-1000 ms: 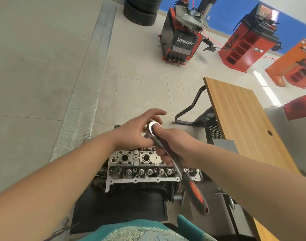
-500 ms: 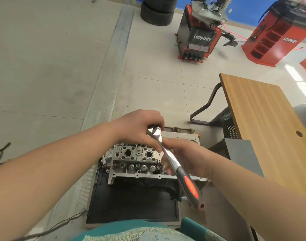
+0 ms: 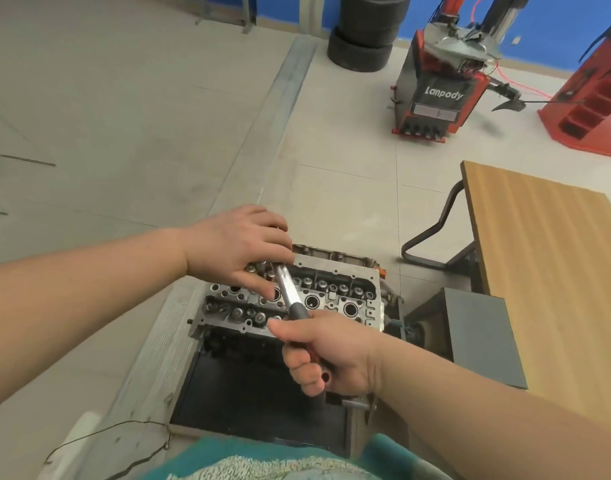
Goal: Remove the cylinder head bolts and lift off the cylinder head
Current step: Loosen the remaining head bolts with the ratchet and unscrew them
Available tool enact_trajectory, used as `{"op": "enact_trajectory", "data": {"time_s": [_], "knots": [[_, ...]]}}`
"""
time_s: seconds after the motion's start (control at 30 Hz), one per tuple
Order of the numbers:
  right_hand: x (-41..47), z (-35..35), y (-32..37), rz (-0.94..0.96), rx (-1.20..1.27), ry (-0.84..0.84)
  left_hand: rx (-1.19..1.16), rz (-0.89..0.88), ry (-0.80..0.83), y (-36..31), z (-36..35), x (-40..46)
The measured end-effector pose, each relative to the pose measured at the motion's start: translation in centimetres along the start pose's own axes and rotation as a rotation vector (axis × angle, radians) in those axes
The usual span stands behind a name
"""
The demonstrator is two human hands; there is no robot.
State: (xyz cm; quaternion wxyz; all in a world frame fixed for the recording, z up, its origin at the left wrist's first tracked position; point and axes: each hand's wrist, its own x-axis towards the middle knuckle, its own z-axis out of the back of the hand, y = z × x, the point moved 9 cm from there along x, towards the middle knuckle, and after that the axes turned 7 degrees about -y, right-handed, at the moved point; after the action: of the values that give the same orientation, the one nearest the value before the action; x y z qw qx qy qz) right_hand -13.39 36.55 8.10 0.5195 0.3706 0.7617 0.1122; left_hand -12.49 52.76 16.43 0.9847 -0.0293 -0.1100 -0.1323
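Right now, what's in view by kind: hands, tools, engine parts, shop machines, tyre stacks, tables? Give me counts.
Hands: 2, left hand and right hand
Tools: 1, ratchet wrench
Engine parts: 1, cylinder head
Shop machines: 2, tyre changer and red machine
Tyre stacks: 1, tyre stack
Tables: 1, wooden table
Total: 8

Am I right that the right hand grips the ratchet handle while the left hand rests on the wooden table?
Not quite: in the head view the left hand is on the ratchet's head over the cylinder head, not the wooden table. The right hand does grip the handle.
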Motion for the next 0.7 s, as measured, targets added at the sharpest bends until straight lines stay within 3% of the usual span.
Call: {"op": "enact_trajectory", "data": {"time_s": [0.37,0.7], "knots": [[-1.2,1.3,1.3,-0.107,-0.167,-0.035,0.135,0.044,-0.118,-1.5,0.3,0.9],[-1.7,1.8,2.2,-0.172,-0.248,-0.032,0.118,0.114,-0.131,-1.1,0.3,1.0]]}}
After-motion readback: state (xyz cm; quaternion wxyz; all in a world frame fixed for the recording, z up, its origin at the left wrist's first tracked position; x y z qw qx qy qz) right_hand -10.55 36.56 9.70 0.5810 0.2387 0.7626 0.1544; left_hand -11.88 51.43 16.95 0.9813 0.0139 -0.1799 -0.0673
